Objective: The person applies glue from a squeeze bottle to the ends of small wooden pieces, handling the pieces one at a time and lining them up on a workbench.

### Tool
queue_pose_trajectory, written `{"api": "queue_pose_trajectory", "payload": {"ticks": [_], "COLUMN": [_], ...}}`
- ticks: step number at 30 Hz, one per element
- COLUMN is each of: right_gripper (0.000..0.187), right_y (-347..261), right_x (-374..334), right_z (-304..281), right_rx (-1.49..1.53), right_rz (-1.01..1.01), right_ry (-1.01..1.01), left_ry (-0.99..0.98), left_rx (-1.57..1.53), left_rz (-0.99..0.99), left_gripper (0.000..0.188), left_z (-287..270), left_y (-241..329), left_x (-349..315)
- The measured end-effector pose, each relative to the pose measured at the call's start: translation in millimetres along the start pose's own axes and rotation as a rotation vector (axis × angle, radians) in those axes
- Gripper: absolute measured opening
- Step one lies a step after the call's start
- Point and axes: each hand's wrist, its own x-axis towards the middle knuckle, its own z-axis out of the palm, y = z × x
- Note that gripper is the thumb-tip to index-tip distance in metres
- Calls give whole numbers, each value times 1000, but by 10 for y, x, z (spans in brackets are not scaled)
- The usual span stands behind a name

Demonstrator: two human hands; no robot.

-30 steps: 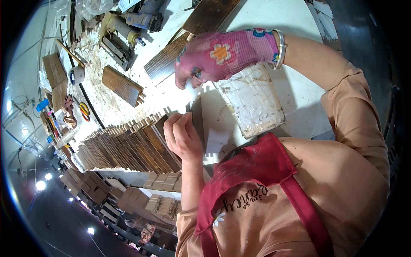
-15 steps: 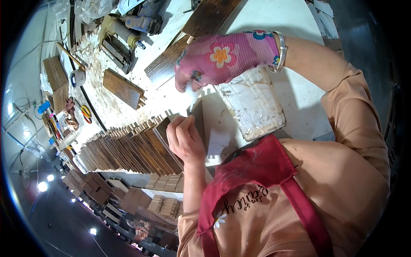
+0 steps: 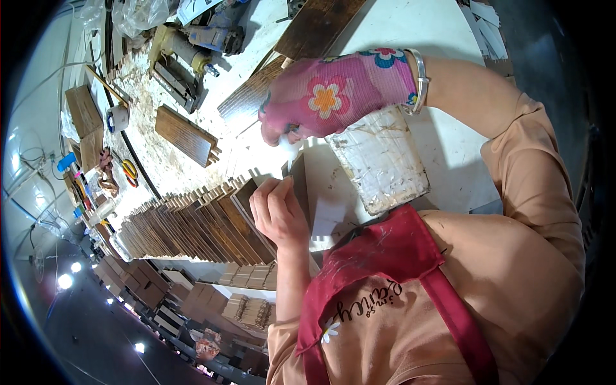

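My left hand [image 3: 279, 213] is bare, its fingers closed on the edge of a dark wooden board [image 3: 300, 192] with pegs at its end. My right hand [image 3: 327, 99] wears a pink flowered glove and is curled round a white squeeze bottle, mostly hidden in the palm. Its pale nozzle [image 3: 288, 156] points down at the board's upper end, near my left fingertips. Left of the board stands a row of dark brown pegged boards [image 3: 199, 224], packed side by side on edge. Under my right wrist lies a white block wrapped in stained film [image 3: 382, 160].
One loose pegged board [image 3: 185, 135] lies on the table, and more dark boards [image 3: 317, 29] lie beyond my right hand. A nail gun [image 3: 176, 61], a tape roll [image 3: 118, 119] and yellow-handled scissors [image 3: 129, 172] are at the far left. Stacked cartons [image 3: 138, 280] stand off the table.
My right hand and the nozzle have shifted very slightly. My left hand stays on the board, almost unmoved.
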Motion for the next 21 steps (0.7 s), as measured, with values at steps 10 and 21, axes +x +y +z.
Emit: {"api": "queue_pose_trajectory", "payload": {"ticks": [10,21], "right_gripper": [20,24], "right_y": [98,59], "right_x": [48,-84], "right_z": [30,-14], "right_rx": [114,488], "right_rz": [-7,186], "right_ry": [21,279], "left_ry": [11,-20], "left_rx": [-8,-2], "left_rz": [0,-15], "left_gripper": [14,21], "left_z": [17,-149], "left_y": [-10,-40], "left_x": [14,-187]}}
